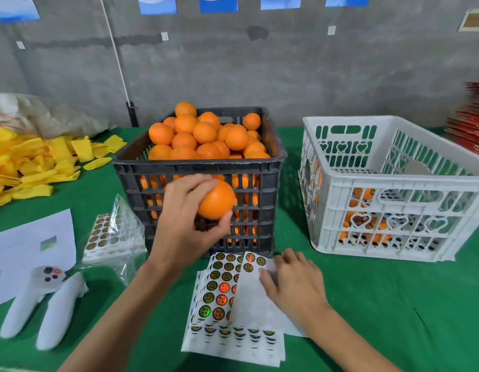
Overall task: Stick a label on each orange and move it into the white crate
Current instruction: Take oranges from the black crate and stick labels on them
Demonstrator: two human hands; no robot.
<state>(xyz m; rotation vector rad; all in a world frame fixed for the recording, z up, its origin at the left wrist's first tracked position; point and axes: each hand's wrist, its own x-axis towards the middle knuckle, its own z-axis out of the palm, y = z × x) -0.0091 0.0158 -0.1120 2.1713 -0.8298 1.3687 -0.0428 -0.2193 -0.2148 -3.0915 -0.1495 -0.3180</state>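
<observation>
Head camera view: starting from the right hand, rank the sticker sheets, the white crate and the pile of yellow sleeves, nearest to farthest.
From the right hand:
1. sticker sheets: directly under its fingertips, front centre of the table.
2. white crate: behind and to its right, apart from the hand.
3. yellow sleeves: far left, beyond the black crate.

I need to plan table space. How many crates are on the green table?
2. The black crate, heaped with oranges, stands at centre; the white crate stands to its right, holding a few oranges. None seems hidden.
</observation>
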